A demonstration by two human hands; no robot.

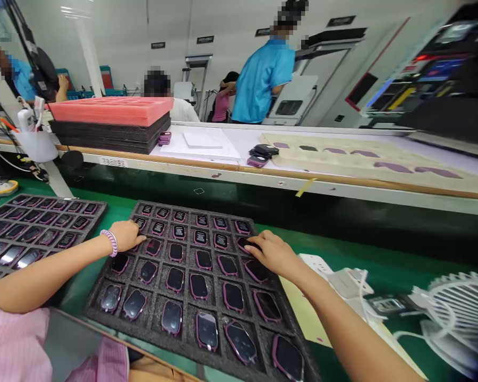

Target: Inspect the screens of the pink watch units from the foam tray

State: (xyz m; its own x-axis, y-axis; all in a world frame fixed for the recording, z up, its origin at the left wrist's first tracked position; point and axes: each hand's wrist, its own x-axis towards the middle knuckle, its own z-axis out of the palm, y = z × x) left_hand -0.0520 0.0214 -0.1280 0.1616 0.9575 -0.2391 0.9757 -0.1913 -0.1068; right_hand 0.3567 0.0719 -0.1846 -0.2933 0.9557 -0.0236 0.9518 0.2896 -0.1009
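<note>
A dark grey foam tray [185, 276] lies on the green table, its pockets holding several watch-like devices with purple frames and black screens. Some screens in the two far rows show white text. My left hand [125, 236], with a striped band at the wrist, rests at the tray's left edge, fingers over a device in the second row. At the right edge, my right hand [271, 252] has its fingers on a dark-screened device [244, 243] in that row. Whether either hand grips a device is unclear.
Another filled foam tray [50, 225] lies at left. A shelf [231, 167] beyond bears stacked red and black foam [111, 111], papers and purple parts. At right are a power strip [316, 264] and a white fan [458, 313]. Several people are in the background.
</note>
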